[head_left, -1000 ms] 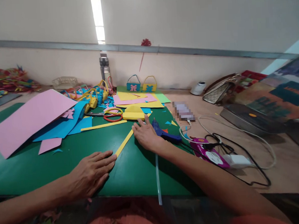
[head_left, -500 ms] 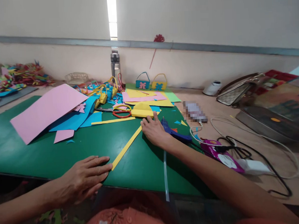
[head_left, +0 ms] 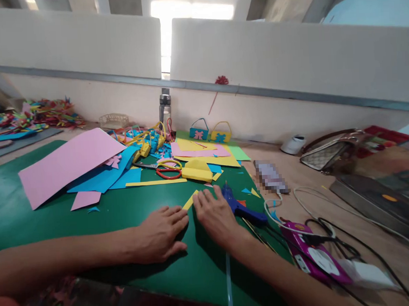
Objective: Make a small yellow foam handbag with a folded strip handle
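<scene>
Near end of yellow strip (head_left: 189, 201) hidden; translucent stick (head_left: 228, 284) cut by bottom edge; cabled device (head_left: 270, 176) pixelated.

Scissors (head_left: 159, 166) behind the slanting strip (head_left: 189, 201) — glue gun (head_left: 241, 209) to its right.

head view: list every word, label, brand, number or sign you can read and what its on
No text can be read for certain.
Purple power strip: small markings, too small and blurred to read.
Dark case at the right: an orange oval mark, no lettering readable.
Pixelated device: any text is masked.
</scene>
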The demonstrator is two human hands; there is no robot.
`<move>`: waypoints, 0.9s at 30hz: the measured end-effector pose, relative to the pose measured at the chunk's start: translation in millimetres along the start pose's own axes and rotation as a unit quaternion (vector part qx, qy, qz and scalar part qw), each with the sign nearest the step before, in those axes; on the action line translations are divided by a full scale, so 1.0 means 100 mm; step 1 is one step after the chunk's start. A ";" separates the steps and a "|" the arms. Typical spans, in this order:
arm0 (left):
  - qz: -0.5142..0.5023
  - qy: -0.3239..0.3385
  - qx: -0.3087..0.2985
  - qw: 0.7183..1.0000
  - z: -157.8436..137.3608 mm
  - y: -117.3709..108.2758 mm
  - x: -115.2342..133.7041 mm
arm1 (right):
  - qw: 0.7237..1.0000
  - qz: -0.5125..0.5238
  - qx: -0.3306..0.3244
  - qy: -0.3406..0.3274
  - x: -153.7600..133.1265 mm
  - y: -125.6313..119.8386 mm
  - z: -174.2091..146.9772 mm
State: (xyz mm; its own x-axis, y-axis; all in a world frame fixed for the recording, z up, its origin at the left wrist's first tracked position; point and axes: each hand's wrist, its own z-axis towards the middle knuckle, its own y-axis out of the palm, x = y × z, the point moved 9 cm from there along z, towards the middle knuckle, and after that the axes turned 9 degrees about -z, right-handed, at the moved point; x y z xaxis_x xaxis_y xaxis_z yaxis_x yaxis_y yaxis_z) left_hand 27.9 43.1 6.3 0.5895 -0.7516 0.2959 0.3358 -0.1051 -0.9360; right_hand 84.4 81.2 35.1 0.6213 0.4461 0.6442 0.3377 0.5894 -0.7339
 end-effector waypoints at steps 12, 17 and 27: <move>-0.009 0.038 0.014 0.999 0.00 0.11 0.02 | 0.998 0.036 -0.013 -0.044 -0.18 0.15 -0.09; -0.022 0.107 0.175 0.979 -0.07 -0.15 0.08 | 0.995 0.080 -0.050 -0.036 -0.15 0.25 -0.08; -0.118 0.112 0.189 0.968 -0.06 -0.29 -0.04 | 0.974 0.155 -0.144 0.085 0.72 0.30 0.45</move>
State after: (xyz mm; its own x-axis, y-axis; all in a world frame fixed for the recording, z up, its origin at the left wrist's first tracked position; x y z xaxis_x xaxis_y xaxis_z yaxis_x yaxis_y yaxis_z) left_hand 11.3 45.1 31.2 0.3042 -0.8627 0.4040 0.7118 -0.0760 -0.6983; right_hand 107.5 161.0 69.5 0.8243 0.4404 0.3558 0.2854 0.2195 -0.9329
